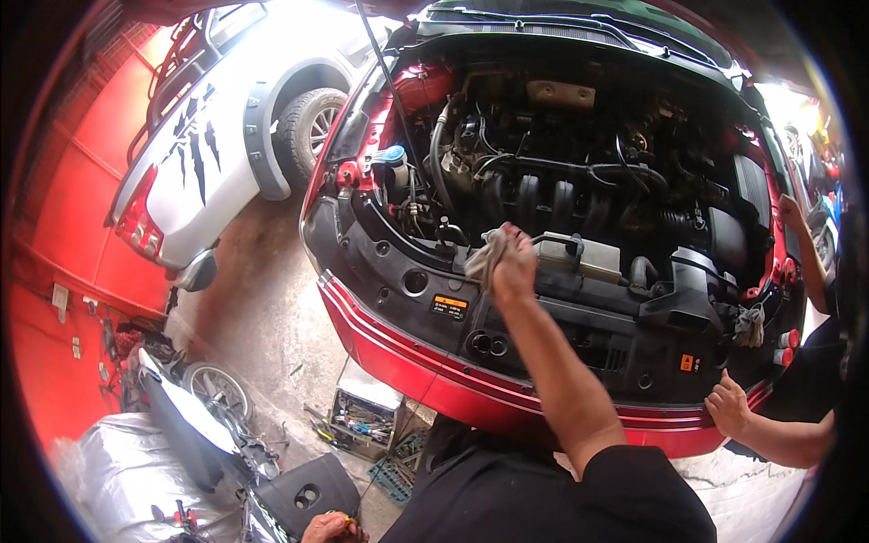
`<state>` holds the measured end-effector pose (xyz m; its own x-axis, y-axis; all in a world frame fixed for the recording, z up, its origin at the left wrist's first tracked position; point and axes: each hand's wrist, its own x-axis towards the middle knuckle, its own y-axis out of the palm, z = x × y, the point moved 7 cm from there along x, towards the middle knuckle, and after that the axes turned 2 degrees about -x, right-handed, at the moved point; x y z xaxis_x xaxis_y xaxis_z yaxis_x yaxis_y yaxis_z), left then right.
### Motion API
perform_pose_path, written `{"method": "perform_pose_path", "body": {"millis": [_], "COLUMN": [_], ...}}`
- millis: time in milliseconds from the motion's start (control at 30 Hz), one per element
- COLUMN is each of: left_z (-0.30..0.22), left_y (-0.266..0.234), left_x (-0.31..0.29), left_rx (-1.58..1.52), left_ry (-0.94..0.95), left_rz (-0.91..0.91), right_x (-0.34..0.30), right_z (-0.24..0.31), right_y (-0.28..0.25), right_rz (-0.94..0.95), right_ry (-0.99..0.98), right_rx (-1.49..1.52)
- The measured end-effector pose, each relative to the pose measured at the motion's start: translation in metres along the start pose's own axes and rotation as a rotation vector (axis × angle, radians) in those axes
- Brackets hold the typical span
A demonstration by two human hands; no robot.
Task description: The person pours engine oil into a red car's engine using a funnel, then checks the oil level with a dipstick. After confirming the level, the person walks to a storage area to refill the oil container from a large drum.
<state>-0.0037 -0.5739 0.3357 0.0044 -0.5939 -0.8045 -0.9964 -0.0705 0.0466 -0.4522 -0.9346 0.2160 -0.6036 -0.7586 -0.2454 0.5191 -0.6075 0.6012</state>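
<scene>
My right hand [516, 267] reaches over the front of a red car's engine bay, its fingers closed around a crumpled grey rag [487, 261]. The rag is just above the black plastic front cover [566, 312], close to the silver-grey box [579, 256]; I cannot tell whether it touches. Low in the view, beside my dark clothing, my left hand [333, 528] has bent fingers with a small yellowish bit showing at them. What it holds is too small to make out. The engine [543, 195] lies behind the rag, and a blue-capped reservoir [391, 156] stands at the left.
A co-worker's hand [729, 409] rests at the bumper's right; another hand [791, 211] is at the right fender. A second grey rag [749, 326] lies there beside red cans [786, 347]. A toolbox [362, 421], green crate [398, 466], motorcycle [213, 412] and white pickup [195, 154] are left.
</scene>
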Motion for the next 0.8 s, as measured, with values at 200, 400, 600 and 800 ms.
{"method": "perform_pose_path", "body": {"millis": [200,400,600,800], "left_z": [-0.018,-0.030,-0.109,-0.160], "left_y": [0.003,-0.026,0.042,0.052], "left_x": [-0.014,-0.049,0.012,0.097], "left_rx": [0.112,0.064,0.276,0.445], "left_ry": [0.020,0.128,0.325,0.315], "left_rz": [-0.107,-0.179,-0.029,0.035], "right_x": [0.084,0.127,0.087,0.075], "right_z": [0.063,0.120,0.052,0.057], "right_y": [-0.021,-0.083,-0.101,-0.037], "right_rz": [0.071,0.183,0.150,0.163], "right_ry": [-0.132,-0.172,0.262,0.271], "right_rx": [0.089,0.127,0.040,0.250]}}
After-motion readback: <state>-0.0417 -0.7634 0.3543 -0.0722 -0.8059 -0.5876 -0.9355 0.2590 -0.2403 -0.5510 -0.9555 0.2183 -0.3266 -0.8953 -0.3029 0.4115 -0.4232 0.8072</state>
